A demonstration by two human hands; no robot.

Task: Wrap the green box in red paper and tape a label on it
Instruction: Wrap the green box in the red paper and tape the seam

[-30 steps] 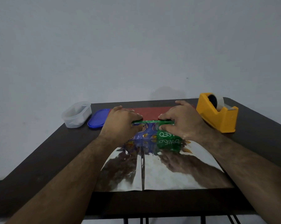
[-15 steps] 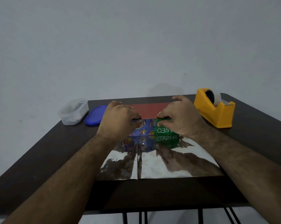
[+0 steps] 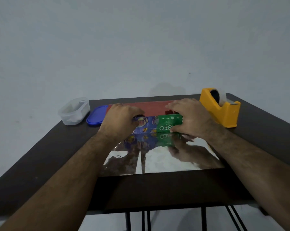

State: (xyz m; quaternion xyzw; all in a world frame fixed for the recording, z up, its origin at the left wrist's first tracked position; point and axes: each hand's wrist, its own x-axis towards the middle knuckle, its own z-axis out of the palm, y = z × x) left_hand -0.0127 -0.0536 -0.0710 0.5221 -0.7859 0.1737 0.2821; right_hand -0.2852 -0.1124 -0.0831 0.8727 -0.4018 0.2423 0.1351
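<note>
The green and blue box lies flat on the wrapping paper, whose shiny silver inner side faces up near me. The paper's far edge shows its red side, standing up just behind the box. My left hand grips the box's left end with curled fingers. My right hand grips the right end, thumb on the green face, fingers reaching over to the red flap. No label is visible.
A yellow tape dispenser stands at the back right of the dark table. At the back left are a clear plastic container and its blue lid. A plain wall rises behind.
The box has tipped away from me so its top green face shows now, and both hands shifted with it. The red flap behind it shows more.
</note>
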